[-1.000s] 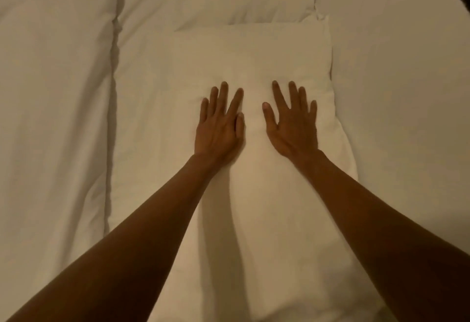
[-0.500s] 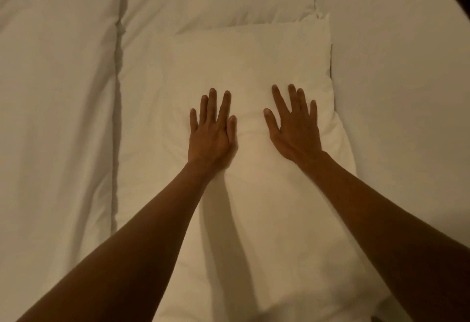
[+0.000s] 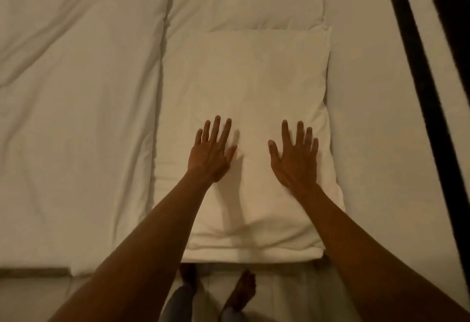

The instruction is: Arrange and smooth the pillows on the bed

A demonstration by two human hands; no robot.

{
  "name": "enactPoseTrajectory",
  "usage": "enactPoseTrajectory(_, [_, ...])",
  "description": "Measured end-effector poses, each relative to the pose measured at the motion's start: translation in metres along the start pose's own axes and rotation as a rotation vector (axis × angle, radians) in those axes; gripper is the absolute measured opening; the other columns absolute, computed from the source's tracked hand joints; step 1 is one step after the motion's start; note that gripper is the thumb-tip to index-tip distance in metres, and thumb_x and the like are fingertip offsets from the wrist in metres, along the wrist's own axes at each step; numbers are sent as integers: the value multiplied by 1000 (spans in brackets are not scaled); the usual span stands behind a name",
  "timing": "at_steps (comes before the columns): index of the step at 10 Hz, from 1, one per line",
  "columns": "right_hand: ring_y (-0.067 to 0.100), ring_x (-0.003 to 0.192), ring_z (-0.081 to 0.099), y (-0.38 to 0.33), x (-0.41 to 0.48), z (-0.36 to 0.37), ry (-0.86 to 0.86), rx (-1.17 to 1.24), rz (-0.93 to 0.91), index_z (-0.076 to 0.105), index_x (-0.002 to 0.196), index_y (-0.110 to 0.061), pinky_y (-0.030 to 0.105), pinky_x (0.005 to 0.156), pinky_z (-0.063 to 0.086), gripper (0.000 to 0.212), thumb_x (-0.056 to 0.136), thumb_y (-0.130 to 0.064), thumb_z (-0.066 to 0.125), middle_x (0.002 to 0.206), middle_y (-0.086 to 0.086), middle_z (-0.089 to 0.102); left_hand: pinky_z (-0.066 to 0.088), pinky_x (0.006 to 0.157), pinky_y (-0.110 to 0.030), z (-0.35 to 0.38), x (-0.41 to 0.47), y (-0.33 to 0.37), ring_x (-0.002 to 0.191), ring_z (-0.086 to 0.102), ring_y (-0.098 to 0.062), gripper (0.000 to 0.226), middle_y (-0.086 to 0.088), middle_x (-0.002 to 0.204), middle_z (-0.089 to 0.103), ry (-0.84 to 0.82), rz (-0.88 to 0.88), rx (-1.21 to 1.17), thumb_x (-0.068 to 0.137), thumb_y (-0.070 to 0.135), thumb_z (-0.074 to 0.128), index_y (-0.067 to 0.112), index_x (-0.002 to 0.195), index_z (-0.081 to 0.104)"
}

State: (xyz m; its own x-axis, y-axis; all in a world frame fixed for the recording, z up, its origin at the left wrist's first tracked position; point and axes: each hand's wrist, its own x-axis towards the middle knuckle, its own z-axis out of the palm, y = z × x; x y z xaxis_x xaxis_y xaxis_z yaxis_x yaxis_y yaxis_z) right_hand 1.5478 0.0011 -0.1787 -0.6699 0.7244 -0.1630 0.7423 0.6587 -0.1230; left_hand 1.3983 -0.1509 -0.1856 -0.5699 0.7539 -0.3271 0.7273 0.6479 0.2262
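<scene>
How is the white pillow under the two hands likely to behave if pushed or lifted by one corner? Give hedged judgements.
The pillow probably yields softly: it looks puffy under the flat left hand and right hand. Lifted by one corner it would likely sag, since its cover shows soft folds. It seems unlikely to roll, lying broad and flat.

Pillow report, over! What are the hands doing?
Left hand, right hand: both open, flat on the pillow. Pillow beside the duvet. Nothing blocking.
</scene>
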Motion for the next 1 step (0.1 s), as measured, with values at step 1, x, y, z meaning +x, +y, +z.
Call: enactPoseTrajectory(1, [41, 151, 12, -11, -57, -35, -39, 11, -59, 19, 158, -21, 58, 121, 12, 69, 100, -58, 20, 163, 20, 18, -5, 122, -48, -26, -79, 16, 151, -9, -30, 66, -7, 163, -14, 96, -76, -116, 101, 53, 13, 28, 153, -18])
